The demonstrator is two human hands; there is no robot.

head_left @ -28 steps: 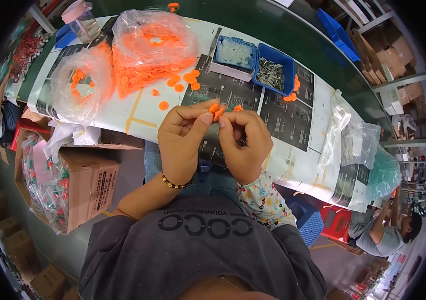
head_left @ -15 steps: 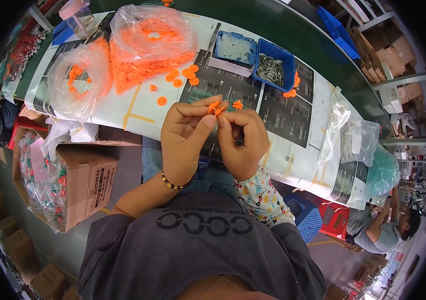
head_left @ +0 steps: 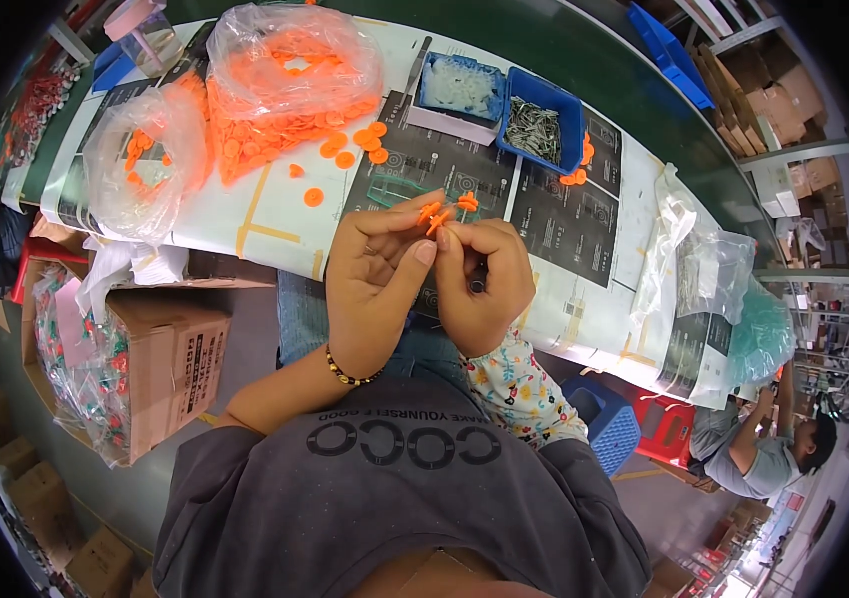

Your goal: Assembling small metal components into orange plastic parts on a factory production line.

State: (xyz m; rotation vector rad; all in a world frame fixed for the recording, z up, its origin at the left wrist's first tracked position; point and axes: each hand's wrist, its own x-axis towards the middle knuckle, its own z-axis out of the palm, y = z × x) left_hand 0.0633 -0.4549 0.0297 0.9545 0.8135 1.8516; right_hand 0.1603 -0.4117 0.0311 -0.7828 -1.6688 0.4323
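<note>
In front of my chest, both hands meet over the table's near side, fingertips pinched. My left hand (head_left: 369,279) holds a small orange plastic piece (head_left: 428,212) between thumb and fingers. Close against it, my right hand (head_left: 489,284) pinches an orange plastic part (head_left: 438,223) with thumb and forefinger. The fingertips partly cover both pieces, so I cannot tell whether they are joined. Just beyond the right fingers lies another orange part (head_left: 467,201), made of stacked discs. Loose orange discs (head_left: 345,159) are scattered farther off, beside a clear bag (head_left: 290,60) full of them.
At the back, a blue bin (head_left: 569,140) holds metal pins, next to a blue tray (head_left: 489,105) of whitish stuff. A smaller plastic bag (head_left: 110,199) lies left. Clear bags (head_left: 713,269) lie right. A carton (head_left: 180,374) stands lower left. Another person (head_left: 758,453) sits at far right.
The view has shifted slightly, moving the table's things a little left and up. Both hands keep their pinch; the orange part in the right fingers is tilted a little differently.
</note>
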